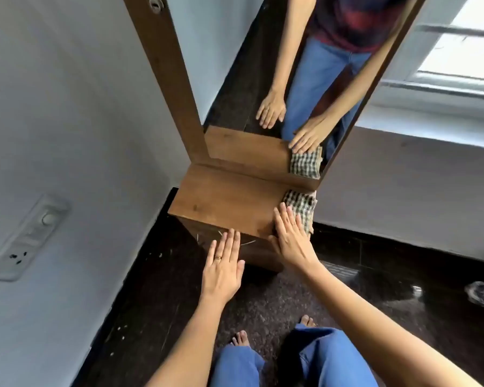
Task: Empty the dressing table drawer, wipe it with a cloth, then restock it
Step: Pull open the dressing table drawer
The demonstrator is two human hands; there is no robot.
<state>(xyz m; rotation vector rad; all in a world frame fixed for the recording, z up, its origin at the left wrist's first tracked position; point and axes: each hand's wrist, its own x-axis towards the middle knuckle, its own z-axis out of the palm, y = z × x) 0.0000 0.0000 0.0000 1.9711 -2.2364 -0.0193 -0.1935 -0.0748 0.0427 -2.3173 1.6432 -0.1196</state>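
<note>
Hands flat at the brown dressing table (229,196) under the tall mirror (299,65).

Right hand (291,238) lies open, fingers straight, on the checked cloth (301,205) at the top's right end, beside the mirror frame. Cloth's long side runs from front to back. Left hand (224,268) hangs open, holding nothing, before the shut drawer front (259,251). Top's left part is bare. No writing shows.

Soft daylight is coming in from the window (458,51) at upper right, its frame blurring slightly, while wide-angle distortion is bending the edges.
</note>
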